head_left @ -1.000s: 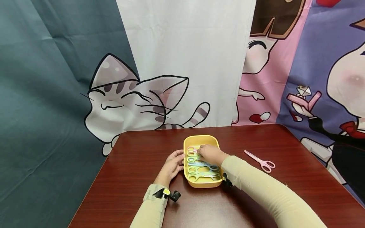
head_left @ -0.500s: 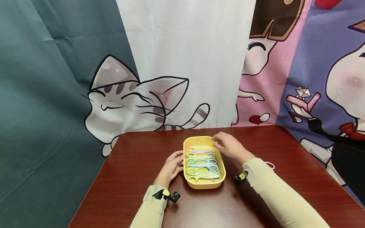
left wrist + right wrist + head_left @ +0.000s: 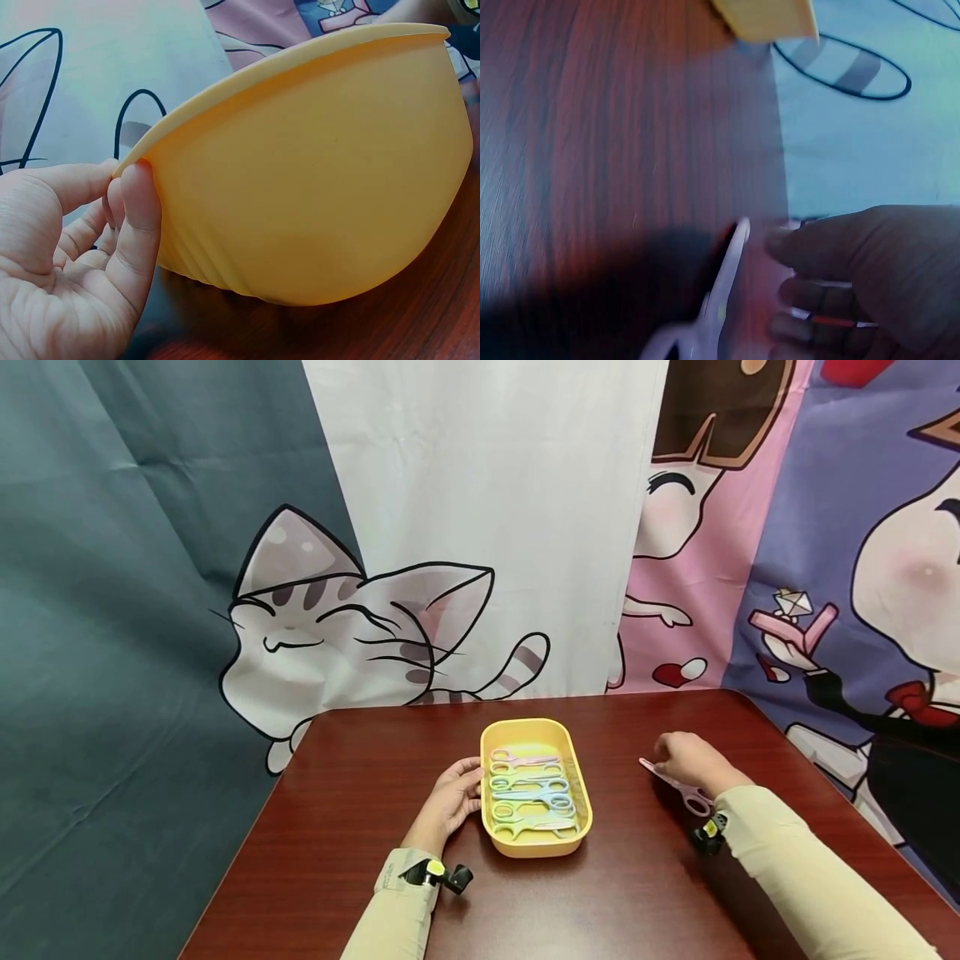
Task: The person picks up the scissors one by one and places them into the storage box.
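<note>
My left hand holds the left edge of a yellow plastic tray. In the left wrist view its thumb and fingers meet at the rim of the tray. Several pastel scissors, pink, green and blue, lie side by side inside. To the right, my right hand hovers over pink scissors on the table and partly hides them. The right wrist view, blurred, has the fingers of my right hand loosely bent, with a gap to the pink scissors.
Everything stands on a dark red-brown wooden table. Behind its far edge hangs a cartoon-printed cloth. A small black wrist camera sits at my right sleeve, and another camera at my left.
My right hand has left the inside of the tray and moved right to the pink scissors on the table. A pair of pink scissors shows in the tray. My left hand stays in place.
</note>
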Available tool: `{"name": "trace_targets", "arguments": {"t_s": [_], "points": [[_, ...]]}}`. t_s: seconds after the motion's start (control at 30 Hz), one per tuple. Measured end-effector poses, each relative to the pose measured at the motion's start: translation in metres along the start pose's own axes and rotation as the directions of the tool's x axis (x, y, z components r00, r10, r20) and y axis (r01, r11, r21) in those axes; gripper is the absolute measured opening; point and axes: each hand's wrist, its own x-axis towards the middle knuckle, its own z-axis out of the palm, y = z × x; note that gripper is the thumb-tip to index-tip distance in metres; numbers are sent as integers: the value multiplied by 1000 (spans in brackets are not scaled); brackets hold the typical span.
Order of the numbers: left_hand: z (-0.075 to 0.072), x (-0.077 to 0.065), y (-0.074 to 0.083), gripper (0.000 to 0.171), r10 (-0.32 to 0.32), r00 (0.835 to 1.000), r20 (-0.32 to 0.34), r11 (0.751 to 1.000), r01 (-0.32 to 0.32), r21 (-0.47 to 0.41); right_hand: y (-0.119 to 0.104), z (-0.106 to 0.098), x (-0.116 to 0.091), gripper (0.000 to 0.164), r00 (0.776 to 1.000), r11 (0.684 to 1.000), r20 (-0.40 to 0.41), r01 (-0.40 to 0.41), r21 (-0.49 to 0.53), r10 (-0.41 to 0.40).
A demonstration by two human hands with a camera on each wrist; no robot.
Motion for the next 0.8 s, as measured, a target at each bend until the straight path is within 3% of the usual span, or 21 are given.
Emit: {"name": "trace_targets", "arguments": {"t_s": [0.13, 0.27, 0.4, 0.63, 0.8], "points": [[-1, 0, 1, 34, 7, 1000, 2, 1000, -7, -5, 12, -2, -10, 20, 992, 997, 102, -81, 14, 79], [-1, 0, 1, 33, 5, 1000, -8, 1000, -5, -6, 19, 2, -16, 16, 985, 994, 137, -105, 20, 101], [0, 0, 1, 35, -1, 1000, -3, 1000, 1, 1, 23, 7, -19, 7, 989, 995, 113, -95, 23, 91], [1, 0, 0, 34, 1, 1000, -2, 1000, -1, 0, 23, 6, -19, 6, 994, 998, 96, -57, 23, 55], [-1, 0, 0, 31, -7, 1000, -10, 1000, 7, 4, 13, -1, -6, 5, 1000, 1000, 23, 9, -9, -9]]}}
